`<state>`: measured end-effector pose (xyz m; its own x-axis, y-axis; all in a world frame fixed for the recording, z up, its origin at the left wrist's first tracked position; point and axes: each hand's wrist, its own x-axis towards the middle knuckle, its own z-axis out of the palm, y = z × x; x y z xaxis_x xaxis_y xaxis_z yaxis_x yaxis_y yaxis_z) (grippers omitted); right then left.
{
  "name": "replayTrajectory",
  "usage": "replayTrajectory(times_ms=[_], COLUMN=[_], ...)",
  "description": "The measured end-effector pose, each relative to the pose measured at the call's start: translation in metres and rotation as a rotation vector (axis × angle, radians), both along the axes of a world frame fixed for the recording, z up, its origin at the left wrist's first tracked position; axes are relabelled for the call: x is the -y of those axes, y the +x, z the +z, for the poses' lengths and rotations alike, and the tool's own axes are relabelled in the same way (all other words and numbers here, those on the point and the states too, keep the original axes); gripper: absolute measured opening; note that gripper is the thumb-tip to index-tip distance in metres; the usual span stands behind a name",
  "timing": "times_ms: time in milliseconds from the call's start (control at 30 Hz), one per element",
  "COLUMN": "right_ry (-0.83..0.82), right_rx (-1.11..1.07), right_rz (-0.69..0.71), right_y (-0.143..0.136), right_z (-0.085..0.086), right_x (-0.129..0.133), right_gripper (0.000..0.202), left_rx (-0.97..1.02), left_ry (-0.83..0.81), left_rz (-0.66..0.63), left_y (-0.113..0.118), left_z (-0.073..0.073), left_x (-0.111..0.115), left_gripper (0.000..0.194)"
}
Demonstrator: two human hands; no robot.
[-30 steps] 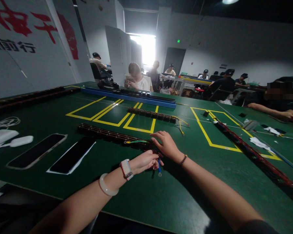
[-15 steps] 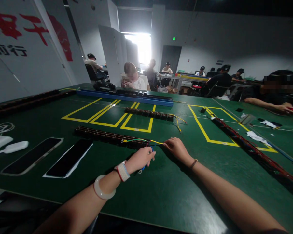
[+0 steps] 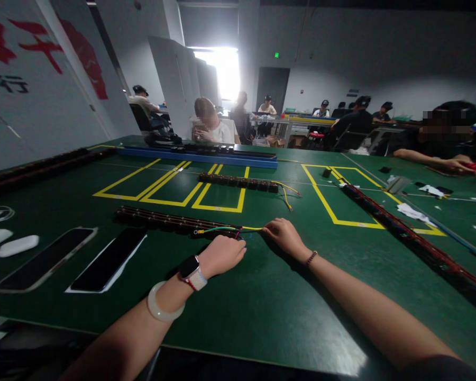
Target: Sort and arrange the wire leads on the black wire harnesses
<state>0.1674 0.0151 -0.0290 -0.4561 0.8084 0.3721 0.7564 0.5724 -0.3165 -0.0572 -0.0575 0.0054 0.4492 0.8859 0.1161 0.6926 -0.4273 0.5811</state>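
A long dark wired strip (image 3: 174,219) lies across the table before me, with wires coming from its right end. My right hand (image 3: 282,236) pinches the end of a yellow wire (image 3: 250,228) drawn out to the right of the strip. At that same end, my left hand (image 3: 223,254) is closed, palm down, its fingertips beside the strip. A bit of blue wire (image 3: 243,239) shows at those fingertips; the rest is hidden. Lying back along the strip is a yellow-green wire (image 3: 216,228) tipped with a ring terminal (image 3: 197,232).
A shorter dark strip (image 3: 238,182) with yellow wires lies farther back, before a blue rail (image 3: 198,157). To the right is a long red-wired strip (image 3: 400,233). Two phones (image 3: 109,259) (image 3: 47,259) lie left. A co-worker's hands (image 3: 462,164) are at far right.
My left hand has turned palm down and moved closer to the strip's end; the blue wire's loop and ring terminal are now hidden. My right hand still holds the yellow wire. The view shifted slightly.
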Motion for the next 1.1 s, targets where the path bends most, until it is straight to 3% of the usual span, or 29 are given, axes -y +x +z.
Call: replayTrajectory(times_ms=[133, 333, 467, 600, 733, 900, 967, 1100], right_ry=[-0.002, 0.004, -0.002, 0.000, -0.018, -0.047, -0.065, -0.094], right_rx=[-0.007, -0.012, -0.009, 0.002, -0.007, -0.011, -0.001, 0.019], right_rz=[0.020, 0.034, 0.022, 0.021, 0.031, 0.035, 0.036, 0.050], right_y=[0.001, 0.001, 0.000, 0.000, 0.000, 0.000, 0.000, -0.001], right_z=[-0.001, 0.000, 0.002, 0.003, 0.001, 0.000, 0.000, 0.004], right_x=[0.000, 0.002, 0.004, 0.005, 0.004, 0.003, 0.003, 0.003], right_gripper=[0.025, 0.026, 0.024, 0.025, 0.026, 0.027, 0.027, 0.024], left_rx=[0.018, -0.200, -0.363, -0.282, 0.009, 0.326, 0.347, 0.246], left_ry=[0.025, 0.294, 0.377, 0.158, -0.245, -0.530, -0.617, -0.625], left_rz=[0.060, 0.398, 0.427, 0.358, 0.253, 0.080, 0.053, 0.081], left_y=[-0.002, -0.013, -0.018, -0.022, -0.028, -0.020, -0.013, 0.000], left_z=[0.007, 0.027, 0.028, 0.028, 0.032, 0.029, 0.024, 0.012], left_x=[0.001, -0.002, -0.005, -0.007, -0.011, -0.010, -0.007, -0.004], left_gripper=[0.033, 0.026, 0.033, 0.043, 0.047, 0.044, 0.042, 0.042])
